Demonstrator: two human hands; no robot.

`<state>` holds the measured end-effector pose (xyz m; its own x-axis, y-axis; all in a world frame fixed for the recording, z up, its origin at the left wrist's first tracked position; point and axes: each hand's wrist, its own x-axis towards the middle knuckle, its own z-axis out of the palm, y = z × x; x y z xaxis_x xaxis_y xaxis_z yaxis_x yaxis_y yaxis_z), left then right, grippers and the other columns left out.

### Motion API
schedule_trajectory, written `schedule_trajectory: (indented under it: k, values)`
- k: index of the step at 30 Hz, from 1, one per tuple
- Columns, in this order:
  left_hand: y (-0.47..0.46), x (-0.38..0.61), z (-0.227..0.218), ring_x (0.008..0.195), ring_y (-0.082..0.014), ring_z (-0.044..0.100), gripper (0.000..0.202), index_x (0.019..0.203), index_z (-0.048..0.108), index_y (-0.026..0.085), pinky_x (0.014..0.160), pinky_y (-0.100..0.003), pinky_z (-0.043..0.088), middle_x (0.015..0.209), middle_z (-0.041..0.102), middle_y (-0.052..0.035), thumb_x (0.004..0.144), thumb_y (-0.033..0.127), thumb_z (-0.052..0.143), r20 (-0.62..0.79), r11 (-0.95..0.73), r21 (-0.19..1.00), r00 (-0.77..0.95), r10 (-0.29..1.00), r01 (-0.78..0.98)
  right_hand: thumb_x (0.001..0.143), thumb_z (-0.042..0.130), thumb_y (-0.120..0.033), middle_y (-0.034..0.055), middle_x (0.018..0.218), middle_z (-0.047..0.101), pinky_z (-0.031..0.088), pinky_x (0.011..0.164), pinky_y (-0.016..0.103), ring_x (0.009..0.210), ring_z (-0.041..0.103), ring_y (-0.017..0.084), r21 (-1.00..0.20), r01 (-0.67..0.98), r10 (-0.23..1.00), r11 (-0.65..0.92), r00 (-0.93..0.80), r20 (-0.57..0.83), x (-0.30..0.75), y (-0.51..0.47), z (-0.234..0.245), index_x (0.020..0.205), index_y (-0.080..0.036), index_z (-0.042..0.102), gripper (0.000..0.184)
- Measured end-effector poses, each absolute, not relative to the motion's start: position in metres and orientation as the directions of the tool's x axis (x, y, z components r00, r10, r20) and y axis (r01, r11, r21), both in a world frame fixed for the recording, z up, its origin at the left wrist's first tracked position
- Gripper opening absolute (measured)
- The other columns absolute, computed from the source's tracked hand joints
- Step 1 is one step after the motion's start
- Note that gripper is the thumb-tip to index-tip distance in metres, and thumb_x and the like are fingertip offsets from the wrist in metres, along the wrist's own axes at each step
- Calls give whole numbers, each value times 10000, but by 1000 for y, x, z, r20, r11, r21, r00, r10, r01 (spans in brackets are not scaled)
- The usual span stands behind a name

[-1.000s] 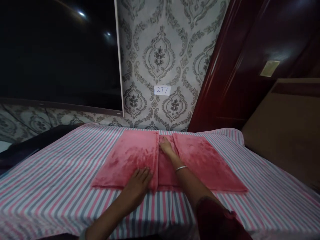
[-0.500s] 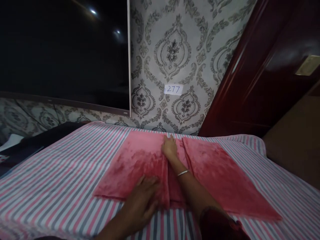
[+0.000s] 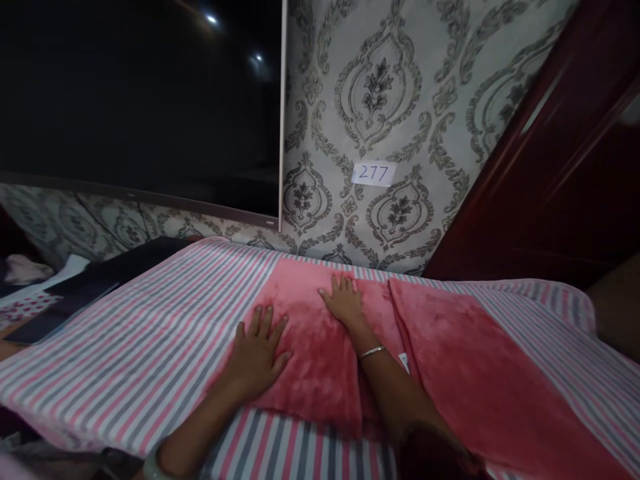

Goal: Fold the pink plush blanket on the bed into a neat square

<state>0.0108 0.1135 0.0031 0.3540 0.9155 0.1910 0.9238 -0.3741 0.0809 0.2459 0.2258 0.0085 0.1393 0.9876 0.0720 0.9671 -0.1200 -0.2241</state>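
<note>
A pink plush cloth [image 3: 450, 360] lies on a striped sheet [image 3: 150, 333], its left and right sides folded in toward the middle. My left hand [image 3: 257, 353] rests flat on the left folded panel, fingers spread. My right hand [image 3: 343, 300] lies flat with fingers spread farther up the same panel, near the cloth's far edge; a thin bangle circles its wrist. Neither hand holds anything.
A dark screen [image 3: 135, 100] hangs on the patterned wall, beside a paper label reading 277 [image 3: 373, 173]. A dark red wooden door [image 3: 550, 167] stands at the right. Papers and dark items [image 3: 60, 293] lie to the left of the bed.
Both hands have slid left across the left panel, from the fold line onto its surface. The view has shifted left too.
</note>
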Motion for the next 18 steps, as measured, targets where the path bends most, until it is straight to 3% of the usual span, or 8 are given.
schedule_trajectory:
  k: [5,9,11,14,18]
  values:
    - [112,12,12,1516,-423,134,644,1518,409,234,1130,-688,242,1633,245,-183,926,470,501,174,-352,96,333,927,931,1004,273,-576,162,1661,130,151,1176,571,1532,78,295,-259,958,993,-121,119,-23,246,218,29,1591,-184,234,707]
    - [112,8,23,1522,-390,147,648,1504,426,206,1156,-618,273,1650,196,-179,920,473,516,185,-341,213,305,934,916,989,350,-571,194,1655,123,113,1180,586,1531,45,333,-264,961,996,-85,92,15,242,174,39,1583,-168,260,724]
    - [115,-1,29,1486,-363,287,631,1480,449,149,1156,-547,325,1608,298,-212,930,458,487,218,-292,317,230,948,903,973,412,-576,205,1652,127,116,1187,565,1527,62,354,-246,969,997,-28,46,67,237,141,35,1585,-153,255,760]
    - [122,-22,36,1268,-326,580,607,1400,518,88,1071,-467,448,1368,598,-225,936,470,439,215,-154,510,48,975,846,965,440,-590,192,1650,145,133,1198,523,1526,86,348,-244,968,995,56,-33,97,231,99,23,1580,-152,274,772]
    - [121,-41,33,1026,-311,704,603,1239,634,96,886,-406,562,1138,726,-191,808,517,619,126,-3,757,-141,982,653,973,443,-580,174,1652,153,134,1203,526,1528,95,330,-272,960,997,67,-51,66,230,78,22,1574,-165,287,748]
